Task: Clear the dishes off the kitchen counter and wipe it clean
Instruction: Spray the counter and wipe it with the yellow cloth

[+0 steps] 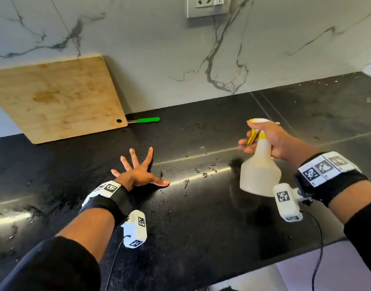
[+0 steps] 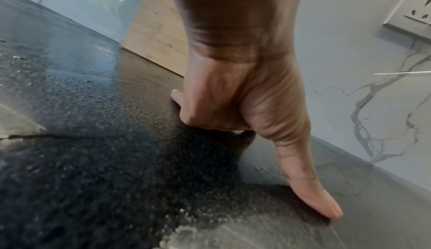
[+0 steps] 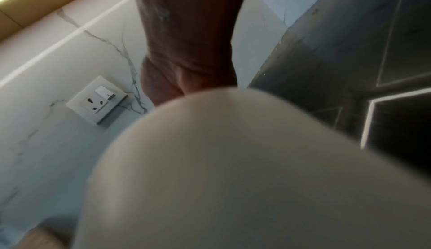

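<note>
The black stone counter [image 1: 201, 217] is wet, with droplets scattered across its middle. My left hand [image 1: 138, 172] lies flat on it with fingers spread wide, holding nothing; in the left wrist view the left hand [image 2: 245, 105] has its thumb stretched out on the counter [image 2: 93, 142]. My right hand [image 1: 270, 141] grips the neck of a white spray bottle [image 1: 261, 171] with a yellow trigger, held above the counter at the right, nozzle pointing left. In the right wrist view the bottle's body [image 3: 233, 179] fills most of the frame and hides the fingers.
A wooden cutting board [image 1: 56, 97] leans against the marble wall at the back left. A green-handled knife [image 1: 146, 120] lies beside its corner. A wall socket [image 1: 207, 5] sits above the counter. The counter's front edge [image 1: 285, 259] runs at the lower right.
</note>
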Demonstrator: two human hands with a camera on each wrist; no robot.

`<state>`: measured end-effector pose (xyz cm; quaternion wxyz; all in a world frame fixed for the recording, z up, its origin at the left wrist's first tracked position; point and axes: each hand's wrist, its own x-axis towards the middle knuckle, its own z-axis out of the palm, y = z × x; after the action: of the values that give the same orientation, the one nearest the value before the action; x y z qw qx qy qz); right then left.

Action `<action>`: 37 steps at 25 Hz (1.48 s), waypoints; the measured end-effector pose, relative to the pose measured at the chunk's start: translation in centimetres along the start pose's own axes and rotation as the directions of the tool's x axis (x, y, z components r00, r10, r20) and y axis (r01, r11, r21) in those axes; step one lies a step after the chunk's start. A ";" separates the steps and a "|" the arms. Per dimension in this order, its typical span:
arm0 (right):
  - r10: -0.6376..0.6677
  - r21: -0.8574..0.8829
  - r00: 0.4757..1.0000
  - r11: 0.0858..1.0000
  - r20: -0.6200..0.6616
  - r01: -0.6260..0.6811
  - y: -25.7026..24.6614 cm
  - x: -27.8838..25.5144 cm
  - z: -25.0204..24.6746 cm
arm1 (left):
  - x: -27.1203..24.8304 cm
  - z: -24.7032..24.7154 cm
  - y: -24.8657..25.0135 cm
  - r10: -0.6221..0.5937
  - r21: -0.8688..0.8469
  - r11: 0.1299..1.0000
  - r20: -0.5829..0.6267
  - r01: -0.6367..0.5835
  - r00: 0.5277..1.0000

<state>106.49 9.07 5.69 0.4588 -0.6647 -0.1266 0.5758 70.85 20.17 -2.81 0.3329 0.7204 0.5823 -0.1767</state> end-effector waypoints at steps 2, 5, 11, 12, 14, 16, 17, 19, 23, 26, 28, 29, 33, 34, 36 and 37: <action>0.012 -0.037 1.000 0.999 0.015 -0.011 2.2 -1.9 -0.5 | -0.1 0.3 0.1 0.001 -0.005 1.000 -0.015 -0.001 1.000; 0.002 -0.034 0.998 0.999 0.057 0.000 5.6 -5.0 -0.8 | -0.4 0.5 0.3 0.010 -0.033 0.999 -0.058 -0.012 0.998; -0.042 -0.043 0.995 0.998 0.096 0.047 9.7 -9.7 2.3 | -1.4 1.8 -0.3 0.086 -0.013 0.996 -0.158 -0.089 0.984; -0.042 -0.043 0.993 0.998 0.115 0.047 10.4 -10.5 2.6 | -1.6 1.8 0.2 0.098 -0.012 0.995 -0.179 -0.102 0.979; -0.021 -0.051 0.994 0.998 0.110 0.026 12.4 -12.3 2.6 | -2.0 2.2 2.0 0.160 0.046 0.987 -0.240 -0.153 0.958; -0.025 -0.022 1.000 0.999 0.013 0.025 14.9 -14.8 1.4 | -3.0 3.7 3.8 0.294 0.135 0.954 -0.249 -0.267 0.923; -0.035 0.007 0.999 0.999 -0.028 0.035 16.5 -16.1 0.6 | -3.5 5.0 4.6 0.359 0.151 0.931 -0.210 -0.332 0.909; -0.045 0.080 0.996 0.995 -0.074 0.051 19.7 -18.6 -1.0 | -4.4 7.8 5.6 0.428 0.166 0.899 -0.137 -0.405 0.893; -0.038 0.188 0.973 0.979 -0.229 0.082 24.8 -22.2 -4.1 | -4.6 9.0 6.9 0.414 0.199 0.900 -0.118 -0.387 0.903; -0.087 0.167 0.942 0.975 -0.325 0.148 24.9 -23.1 -7.1 | -3.9 8.0 8.5 0.436 0.224 0.886 -0.103 -0.406 0.894; -0.102 0.141 0.912 0.975 -0.398 0.170 23.7 -22.6 -9.3 | -3.2 7.7 10.3 0.463 0.237 0.872 -0.109 -0.429 0.880; -0.099 0.122 0.911 0.980 -0.400 0.160 22.6 -22.1 -10.1 | -2.8 7.5 11.3 0.475 0.239 0.865 -0.107 -0.441 0.873; -0.051 0.020 0.950 0.998 -0.309 0.060 16.4 -19.0 -11.5 | -0.7 6.7 15.5 0.480 0.207 0.866 -0.086 -0.456 0.873; -0.049 -0.002 0.955 0.999 -0.292 0.050 14.3 -17.7 -11.7 | 0.0 6.2 16.5 0.463 0.185 0.877 -0.080 -0.443 0.883; -0.017 -0.089 0.982 0.996 -0.186 0.000 9.8 -14.3 -12.0 | 1.4 5.4 18.2 0.405 0.136 0.908 -0.055 -0.395 0.913; 0.013 -0.152 0.993 0.988 -0.120 -0.032 7.5 -12.4 -11.9 | 2.2 5.2 18.7 0.370 0.123 0.923 -0.034 -0.364 0.928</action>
<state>110.49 -9.17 7.05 0.4062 -0.7325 -0.1358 0.5291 90.01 16.28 -2.79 0.3014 0.8393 0.4352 -0.1239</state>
